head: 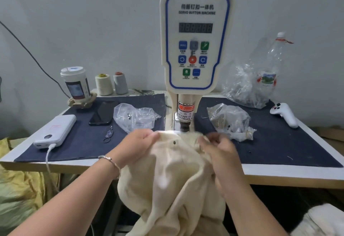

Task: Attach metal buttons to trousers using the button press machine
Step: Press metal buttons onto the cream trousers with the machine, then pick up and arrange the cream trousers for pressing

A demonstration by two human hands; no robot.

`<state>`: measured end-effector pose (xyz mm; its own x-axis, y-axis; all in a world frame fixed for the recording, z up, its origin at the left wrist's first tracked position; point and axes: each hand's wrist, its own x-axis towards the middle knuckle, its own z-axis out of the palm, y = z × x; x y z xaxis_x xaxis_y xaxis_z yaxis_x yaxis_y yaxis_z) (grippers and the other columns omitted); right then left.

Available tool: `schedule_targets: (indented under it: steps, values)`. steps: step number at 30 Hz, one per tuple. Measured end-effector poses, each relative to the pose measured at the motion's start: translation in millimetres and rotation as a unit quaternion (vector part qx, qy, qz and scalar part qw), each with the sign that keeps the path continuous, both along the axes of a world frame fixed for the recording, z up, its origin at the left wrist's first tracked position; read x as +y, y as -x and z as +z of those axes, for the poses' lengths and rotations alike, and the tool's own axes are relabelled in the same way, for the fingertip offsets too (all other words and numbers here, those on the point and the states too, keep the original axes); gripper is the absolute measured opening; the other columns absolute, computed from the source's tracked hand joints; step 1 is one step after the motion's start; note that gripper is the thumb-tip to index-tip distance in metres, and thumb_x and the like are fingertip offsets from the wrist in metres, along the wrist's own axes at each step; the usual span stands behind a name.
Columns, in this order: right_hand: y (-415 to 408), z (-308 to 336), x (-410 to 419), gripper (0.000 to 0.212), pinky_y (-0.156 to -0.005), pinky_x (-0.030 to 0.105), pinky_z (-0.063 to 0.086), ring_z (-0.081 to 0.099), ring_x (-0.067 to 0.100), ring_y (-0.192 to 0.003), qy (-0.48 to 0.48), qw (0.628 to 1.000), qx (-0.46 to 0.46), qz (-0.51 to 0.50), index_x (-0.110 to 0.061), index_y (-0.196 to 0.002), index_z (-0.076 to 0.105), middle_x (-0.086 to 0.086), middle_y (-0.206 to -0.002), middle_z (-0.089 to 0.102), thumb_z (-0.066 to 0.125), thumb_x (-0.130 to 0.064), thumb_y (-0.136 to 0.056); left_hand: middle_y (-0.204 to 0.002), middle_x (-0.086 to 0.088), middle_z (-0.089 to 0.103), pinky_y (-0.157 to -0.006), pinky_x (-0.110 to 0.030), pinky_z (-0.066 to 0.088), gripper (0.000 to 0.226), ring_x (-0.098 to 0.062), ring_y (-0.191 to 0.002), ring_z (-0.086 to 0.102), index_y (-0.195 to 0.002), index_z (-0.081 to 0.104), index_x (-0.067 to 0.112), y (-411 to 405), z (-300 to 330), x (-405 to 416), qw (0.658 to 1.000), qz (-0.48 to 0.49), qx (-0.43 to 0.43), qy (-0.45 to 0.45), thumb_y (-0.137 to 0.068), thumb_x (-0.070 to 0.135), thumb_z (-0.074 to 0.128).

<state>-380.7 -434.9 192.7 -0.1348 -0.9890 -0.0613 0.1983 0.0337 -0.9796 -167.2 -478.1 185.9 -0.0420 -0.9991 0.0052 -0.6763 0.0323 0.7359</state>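
Cream trousers (pixel 173 180) hide die | hands: R (pixel 221 154) blurred, L (pixel 141 142) grips

Trousers (pixel 173 183): cream cloth, soft, matt, with one small shiny metal button (pixel 174 142). Press machine (pixel 195 36) at 12 o'clock: cream plastic housing, smooth, slight sheen. Table (pixel 279 175) covered by dark blue matt cloth mat (pixel 279 148). Bags (pixel 230 120) at 2 o'clock: clear crinkled plastic, glossy. Power bank (pixel 55 131) at 9 o'clock: smooth white plastic.
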Motion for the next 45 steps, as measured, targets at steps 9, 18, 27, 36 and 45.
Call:
schedule_targets:
  steps: [9, 18, 27, 36, 45]
  values:
    - [24.1, 58.5, 19.5, 0.021, -0.054, 0.022, 0.052, 0.064, 0.014, -0.062, -0.01, 0.961, -0.082, 0.264, -0.008, -0.092, 0.058, 0.009, -0.076, 0.064, 0.065, -0.002, -0.074, -0.092, -0.016, 0.068, -0.064, -0.027, 0.054, 0.044, -0.022, -0.076, 0.065, -0.102, 0.071, -0.003, -50.5, 27.7, 23.2, 0.939, -0.155, 0.237, -0.197, -0.08, 0.035, 0.073]
    - [51.1, 93.1, 43.4, 0.045, -0.073, 0.034, 0.054, 0.068, 0.023, -0.085, 0.059, 0.909, 0.249, 0.329, -0.024, -0.113, 0.063, 0.016, -0.103, 0.069, 0.074, -0.009, -0.072, -0.084, -0.009, 0.075, -0.065, -0.025, 0.058, 0.034, -0.017, -0.073, 0.072, -0.086, 0.077, 0.006, -56.5, 107.5, 79.7, 0.905, -0.284, 0.133, -0.288, -0.068, 0.032, 0.089]
    - [58.3, 116.4, 89.1, 0.022, -0.073, 0.029, 0.052, 0.068, 0.019, -0.084, 0.149, 0.847, 0.331, 0.389, -0.013, -0.09, 0.07, 0.01, -0.089, 0.07, 0.077, -0.028, -0.074, -0.081, -0.001, 0.075, -0.063, -0.02, 0.058, 0.016, -0.01, -0.073, 0.073, -0.09, 0.075, 0.011, -5.1, 161.9, 142.3, 0.854, -0.395, 0.291, -0.176, -0.086, 0.027, 0.073]
    - [69.0, 114.7, 105.4, 0.032, -0.071, 0.034, 0.058, 0.072, 0.024, -0.091, 0.098, 0.921, -0.087, 0.366, -0.012, -0.099, 0.077, 0.012, -0.099, 0.074, 0.074, -0.02, -0.068, -0.125, -0.015, 0.067, -0.093, -0.038, 0.056, 0.03, -0.026, -0.114, 0.065, -0.122, 0.065, 0.005, -26.5, 71.4, 134.6, 0.983, -0.066, -0.064, -0.161, -0.097, 0.02, 0.06]
    - [35.1, 70.3, 104.5, 0.031, -0.081, 0.039, 0.059, 0.071, 0.027, -0.093, -0.036, 0.916, -0.229, 0.328, -0.005, -0.103, 0.075, 0.015, -0.102, 0.072, 0.06, -0.02, -0.08, -0.162, -0.006, 0.016, -0.123, -0.044, 0.007, 0.111, -0.026, -0.15, 0.012, -0.157, 0.013, 0.025, 66.7, -115.3, 192.8, 0.908, -0.247, -0.239, -0.239, -0.07, 0.058, 0.074]
